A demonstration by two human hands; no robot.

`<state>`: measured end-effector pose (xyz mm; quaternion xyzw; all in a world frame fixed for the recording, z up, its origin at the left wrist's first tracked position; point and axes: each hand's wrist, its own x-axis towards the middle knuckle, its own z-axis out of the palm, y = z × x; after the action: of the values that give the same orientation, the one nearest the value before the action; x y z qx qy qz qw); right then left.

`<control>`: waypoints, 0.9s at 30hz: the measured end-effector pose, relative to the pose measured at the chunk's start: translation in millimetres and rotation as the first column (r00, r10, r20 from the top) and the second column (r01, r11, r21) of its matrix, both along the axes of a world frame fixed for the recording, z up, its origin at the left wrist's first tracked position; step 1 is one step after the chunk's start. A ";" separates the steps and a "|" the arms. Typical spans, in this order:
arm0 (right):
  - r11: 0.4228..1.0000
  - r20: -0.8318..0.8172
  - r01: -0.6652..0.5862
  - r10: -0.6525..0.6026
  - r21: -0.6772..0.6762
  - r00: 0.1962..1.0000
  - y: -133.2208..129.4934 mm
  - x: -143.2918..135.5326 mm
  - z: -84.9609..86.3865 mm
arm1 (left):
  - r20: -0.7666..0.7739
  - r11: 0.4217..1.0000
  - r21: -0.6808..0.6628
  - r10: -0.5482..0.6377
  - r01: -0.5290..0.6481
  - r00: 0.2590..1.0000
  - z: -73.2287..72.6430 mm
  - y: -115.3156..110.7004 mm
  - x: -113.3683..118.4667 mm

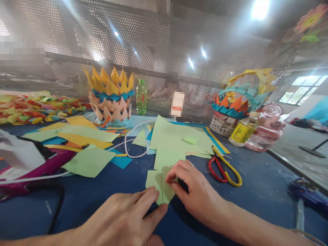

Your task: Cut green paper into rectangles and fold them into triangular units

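A small light green paper (155,177) with a crease down its middle lies on the blue table in front of me, its lower corners folded to a blunt point. My left hand (133,208) presses on its lower left part, thumb and fingers around the bottom corner. At its right side, my right hand (191,184) pinches the paper's edge between thumb and fingers. Just beyond lie larger light green sheets (170,155) in a stack. Scissors (225,167) with red and yellow handles rest open to the right of the stack.
Behind stand a folded-paper basket (112,99), a green bottle (141,97), a second basket (225,119) and a yellow-labelled bottle (243,131). Coloured sheets (89,160) and a magenta tool with cables (51,167) are left; a blue glue gun (307,194) is right.
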<state>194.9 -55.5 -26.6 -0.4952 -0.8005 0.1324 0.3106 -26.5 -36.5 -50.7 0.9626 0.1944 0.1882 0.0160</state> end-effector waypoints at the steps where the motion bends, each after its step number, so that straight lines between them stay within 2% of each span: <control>1: 0.998 0.005 -0.054 0.054 0.042 0.999 -1.9 0.5 0.1 | -0.011 1.000 0.002 -0.003 0.003 1.000 0.0 0.4 0.7; 5: 0.957 0.109 -0.233 0.217 0.174 0.970 -7.1 5.4 2.5 | -0.047 0.999 0.021 -0.025 0.026 0.999 1.6 2.8 2.1; 12: 0.933 0.272 -0.303 0.245 0.193 0.930 -8.6 9.9 6.4 | -0.052 0.997 0.013 -0.076 0.077 0.996 10.0 4.4 -0.2; 17: 0.954 0.346 -0.231 0.155 0.190 0.925 -10.8 10.1 5.1 | -0.034 0.999 0.004 -0.054 0.054 0.998 6.9 4.2 -2.5; 21: 0.976 0.382 -0.144 0.070 0.167 0.922 -9.4 11.9 4.1 | -0.019 0.996 0.075 -0.050 0.051 0.999 2.6 4.3 -3.9; 24: 0.981 0.314 -0.056 -0.005 0.187 0.949 -7.9 13.5 2.6 | -0.007 0.991 0.125 -0.035 0.036 0.999 1.6 3.7 -4.8; 27: 0.990 0.189 -0.009 -0.018 0.144 0.982 -7.9 12.1 1.5 | 0.005 0.990 0.133 -0.043 0.042 0.999 1.4 3.1 -4.7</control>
<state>206.9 -63.4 -25.1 -0.4835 -0.8328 0.0258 0.2683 -31.3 -33.3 -49.3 0.9647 0.1607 0.2042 -0.0436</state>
